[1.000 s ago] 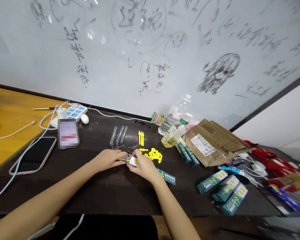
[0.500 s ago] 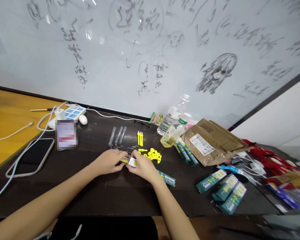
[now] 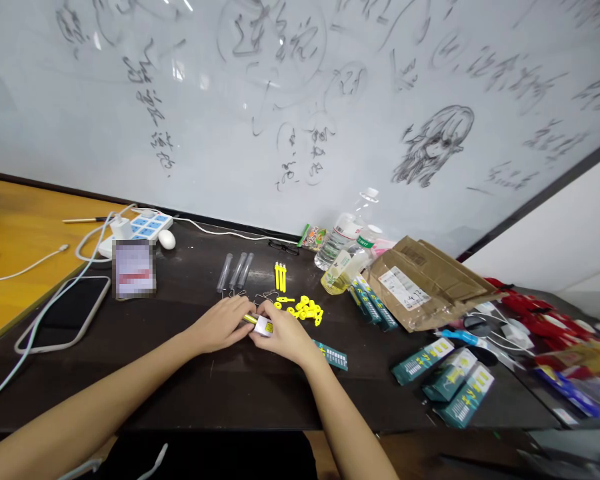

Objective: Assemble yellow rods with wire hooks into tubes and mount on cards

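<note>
My left hand (image 3: pixel 220 324) and my right hand (image 3: pixel 286 333) meet over the dark table, both with fingers closed on a slim yellow item (image 3: pixel 251 319), which looks like a filled tube. A white label (image 3: pixel 265 327) with a yellow square shows at my right fingertips; whether it is stuck on cannot be told. Just beyond the hands lie thin bent wires (image 3: pixel 235 293). Three clear tubes (image 3: pixel 236 271) and several yellow sticks (image 3: pixel 280 277) lie farther back. Small yellow plastic parts (image 3: pixel 307 310) are heaped beside my right hand. A green box (image 3: pixel 334 355) is partly hidden by my right wrist.
Green boxes (image 3: pixel 460 380) lie at right, near a brown cardboard package (image 3: pixel 420 280). Bottles (image 3: pixel 345 243) stand by the whiteboard (image 3: pixel 205 100). At left are a phone (image 3: pixel 65 317), a power strip (image 3: pixel 150 227), cables and a white egg-shaped object (image 3: pixel 167 240).
Both hands have shifted very slightly, and the held item has turned a little, with more of the white label facing up. The table things stay in place.
</note>
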{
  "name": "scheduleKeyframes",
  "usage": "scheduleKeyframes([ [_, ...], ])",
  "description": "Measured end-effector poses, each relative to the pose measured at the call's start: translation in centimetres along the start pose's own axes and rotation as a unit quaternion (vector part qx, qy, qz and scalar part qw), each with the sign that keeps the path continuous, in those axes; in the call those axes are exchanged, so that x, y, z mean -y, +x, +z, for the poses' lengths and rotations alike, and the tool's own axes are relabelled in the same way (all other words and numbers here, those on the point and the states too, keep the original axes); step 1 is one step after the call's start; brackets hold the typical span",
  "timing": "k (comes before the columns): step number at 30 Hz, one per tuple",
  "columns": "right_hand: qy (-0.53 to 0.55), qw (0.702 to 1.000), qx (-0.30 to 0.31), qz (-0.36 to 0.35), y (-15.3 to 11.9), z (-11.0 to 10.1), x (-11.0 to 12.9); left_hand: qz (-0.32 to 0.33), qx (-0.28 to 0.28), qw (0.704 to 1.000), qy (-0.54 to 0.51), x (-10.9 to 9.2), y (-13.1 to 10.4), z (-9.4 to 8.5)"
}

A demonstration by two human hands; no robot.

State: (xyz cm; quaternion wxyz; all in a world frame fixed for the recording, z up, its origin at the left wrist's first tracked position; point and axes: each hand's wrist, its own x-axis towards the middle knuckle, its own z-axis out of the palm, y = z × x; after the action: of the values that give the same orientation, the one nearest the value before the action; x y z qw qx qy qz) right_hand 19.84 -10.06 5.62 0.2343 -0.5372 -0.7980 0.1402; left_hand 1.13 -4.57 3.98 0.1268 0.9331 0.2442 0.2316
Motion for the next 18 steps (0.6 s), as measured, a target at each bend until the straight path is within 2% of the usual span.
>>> scheduleKeyframes([
  [4, 0.031, 0.999, 0.006, 0.003, 0.0, -0.1, 0.1, -0.021, -0.018, 0.998, -0.061, -0.2, -0.2, 0.8],
  [9, 0.051, 0.998, -0.016, 0.028, 0.0, -1.0, -0.5, -0.083, -0.076, 0.98, -0.166, 0.9, 0.2, 1.1],
  [13, 0.06, 0.997, -0.017, 0.04, 0.0, -1.2, -0.8, -0.119, -0.072, 0.962, -0.234, 1.7, 0.4, 1.1],
  [16, 0.059, 0.998, -0.009, 0.036, 0.0, -1.0, -0.9, -0.107, -0.057, 0.968, -0.218, 1.8, 0.4, 0.9],
  [18, 0.06, 0.998, -0.009, 0.029, 0.0, -0.8, -0.9, -0.068, -0.047, 0.981, -0.174, 1.7, 0.4, 0.6],
])
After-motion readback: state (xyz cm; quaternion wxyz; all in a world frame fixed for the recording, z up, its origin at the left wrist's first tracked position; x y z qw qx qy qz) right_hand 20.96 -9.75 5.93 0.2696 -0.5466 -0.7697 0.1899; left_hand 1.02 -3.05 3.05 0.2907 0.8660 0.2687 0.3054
